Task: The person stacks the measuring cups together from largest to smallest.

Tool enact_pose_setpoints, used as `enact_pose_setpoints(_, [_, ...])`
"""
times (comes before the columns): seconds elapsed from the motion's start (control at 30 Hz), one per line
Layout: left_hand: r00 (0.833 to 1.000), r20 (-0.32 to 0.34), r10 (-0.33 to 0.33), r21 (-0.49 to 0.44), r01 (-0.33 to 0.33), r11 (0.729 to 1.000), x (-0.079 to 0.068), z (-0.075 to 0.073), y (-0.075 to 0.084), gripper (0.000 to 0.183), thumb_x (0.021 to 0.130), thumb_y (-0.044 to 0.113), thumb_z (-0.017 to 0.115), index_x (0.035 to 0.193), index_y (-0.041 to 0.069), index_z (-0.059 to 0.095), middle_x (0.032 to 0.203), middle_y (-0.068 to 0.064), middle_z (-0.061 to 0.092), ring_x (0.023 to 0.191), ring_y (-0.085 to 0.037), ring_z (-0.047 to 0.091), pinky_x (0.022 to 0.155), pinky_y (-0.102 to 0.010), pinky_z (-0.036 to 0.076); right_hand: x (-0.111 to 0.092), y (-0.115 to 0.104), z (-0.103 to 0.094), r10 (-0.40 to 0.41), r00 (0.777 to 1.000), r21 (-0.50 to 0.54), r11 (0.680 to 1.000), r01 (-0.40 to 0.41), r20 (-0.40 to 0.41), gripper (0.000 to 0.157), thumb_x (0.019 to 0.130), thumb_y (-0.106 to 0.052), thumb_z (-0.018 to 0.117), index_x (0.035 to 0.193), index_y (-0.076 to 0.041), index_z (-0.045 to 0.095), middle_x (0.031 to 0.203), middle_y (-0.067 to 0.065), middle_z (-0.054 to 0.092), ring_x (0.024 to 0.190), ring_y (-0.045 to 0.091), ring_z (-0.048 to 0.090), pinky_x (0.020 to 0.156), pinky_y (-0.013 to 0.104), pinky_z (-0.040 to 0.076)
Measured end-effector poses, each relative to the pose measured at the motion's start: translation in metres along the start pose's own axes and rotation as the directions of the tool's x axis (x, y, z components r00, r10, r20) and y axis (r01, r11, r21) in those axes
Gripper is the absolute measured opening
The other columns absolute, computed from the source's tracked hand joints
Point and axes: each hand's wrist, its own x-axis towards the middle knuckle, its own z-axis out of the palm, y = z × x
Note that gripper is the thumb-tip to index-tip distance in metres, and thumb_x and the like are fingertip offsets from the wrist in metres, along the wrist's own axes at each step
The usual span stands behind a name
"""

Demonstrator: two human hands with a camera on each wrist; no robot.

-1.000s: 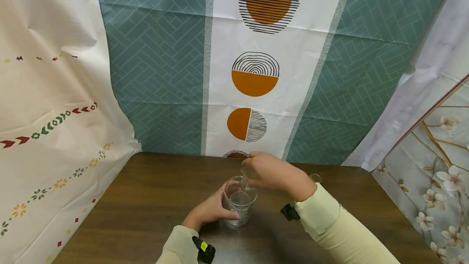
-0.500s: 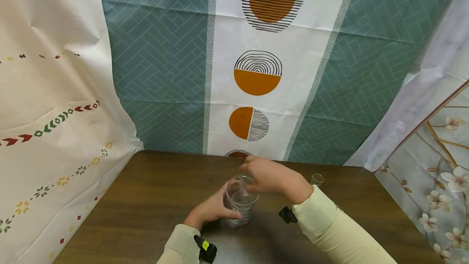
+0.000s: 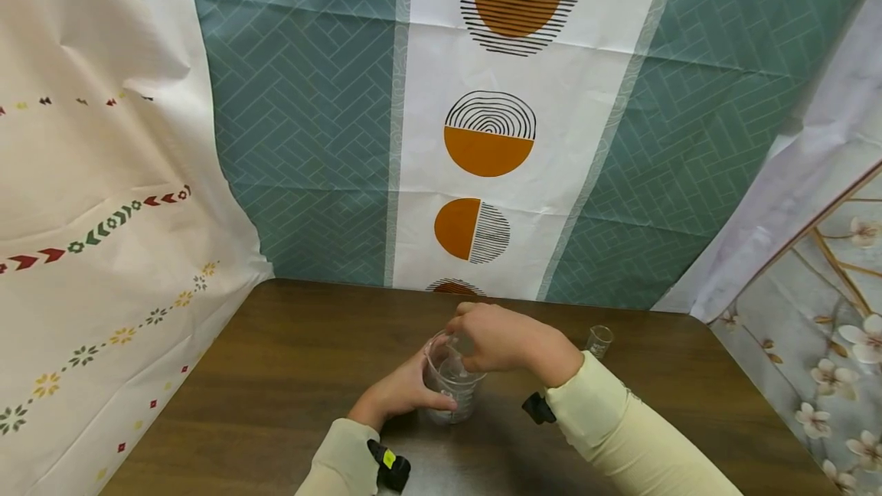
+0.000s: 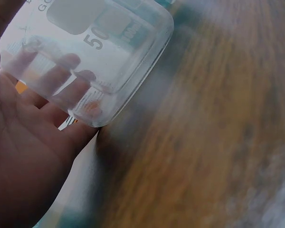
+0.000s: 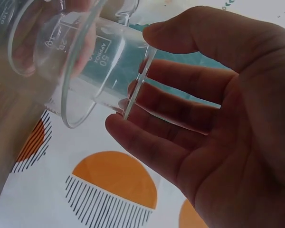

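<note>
My left hand [image 3: 402, 390] grips a large clear glass beaker [image 3: 456, 407] from its left side, thumb in front and fingers behind. The left wrist view shows those fingers through the beaker's wall. My right hand [image 3: 506, 339] holds a smaller beaker [image 5: 116, 61], marked 50, by its rim with thumb and fingertips. The small beaker's lower part is inside the large beaker's mouth, and its rim stays above. Another glass rim [image 5: 12, 52] shows deeper inside the large beaker. In the head view the right hand partly hides the small beaker.
A little glass beaker [image 3: 600, 341] stands on the brown wooden table [image 3: 310, 350], beyond my right forearm. Patterned cloths hang behind the table [image 3: 310, 136] and along its left side [image 3: 124, 174]. A flowered cloth [image 3: 820, 373] is on the right.
My right hand has moved down, bringing the small beaker lower into the large one. My left hand keeps its grip. The little beaker at the right has come more into view.
</note>
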Motion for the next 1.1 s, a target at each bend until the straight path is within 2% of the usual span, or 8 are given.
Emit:
enact_pose_setpoints(0.17, [1.000,-0.005,-0.004,0.020,0.004,1.000,0.000,0.000,-0.001,0.108,0.074,0.033,0.084,0.155,0.019,0.014,0.158,-0.001,0.027,0.138,-0.023,0.037,0.110,-0.048,0.032,0.002,0.001,0.004,-0.010,1.000,0.018,1.000,0.009,0.005,0.041,0.078,-0.018,0.072,0.119,-0.012,0.068,0.107,0.002,0.062,0.084,0.009,0.055,0.074,0.025,0.049])
enact_pose_setpoints(0.43, [1.000,0.014,-0.008,0.002,0.008,1.000,0.001,0.000,-0.003,0.108,0.076,0.031,0.084,0.155,0.029,0.011,0.158,0.001,0.025,0.135,-0.022,0.039,0.108,-0.043,0.036,0.004,0.001,0.008,-0.009,0.999,0.017,1.000,0.009,0.033,0.042,0.078,-0.017,0.074,0.120,-0.015,0.068,0.108,0.000,0.061,0.087,0.009,0.057,0.077,0.026,0.051])
enact_pose_setpoints(0.53, [1.000,0.014,-0.009,-0.001,0.009,1.000,0.001,0.000,-0.003,0.108,0.076,0.031,0.083,0.155,0.029,0.010,0.158,0.000,0.024,0.134,-0.023,0.040,0.107,-0.042,0.038,0.005,0.001,0.009,0.000,0.999,0.009,1.000,-0.001,0.050,0.043,0.079,-0.019,0.074,0.122,-0.015,0.067,0.107,-0.002,0.060,0.088,0.009,0.057,0.080,0.026,0.051])
enact_pose_setpoints(0.77, [1.000,0.013,-0.005,-0.013,0.006,1.000,0.000,0.000,-0.003,0.108,0.076,0.032,0.083,0.155,0.028,0.010,0.158,0.000,0.025,0.134,-0.022,0.041,0.107,-0.039,0.038,0.008,0.003,0.013,0.000,0.998,0.017,1.000,-0.001,0.065,0.044,0.079,-0.018,0.074,0.122,-0.016,0.067,0.106,0.001,0.061,0.083,0.007,0.054,0.076,0.025,0.051])
enact_pose_setpoints(1.1, [1.000,0.017,-0.013,-0.019,0.013,1.000,0.001,0.000,-0.002,0.111,0.076,0.033,0.083,0.156,0.026,0.007,0.161,0.003,0.018,0.141,-0.021,0.033,0.114,-0.047,0.030,0.011,0.005,0.019,-0.009,0.997,0.039,0.999,0.006,0.082,0.042,0.078,-0.016,0.074,0.120,-0.017,0.069,0.107,0.000,0.062,0.087,0.007,0.054,0.077,0.025,0.051])
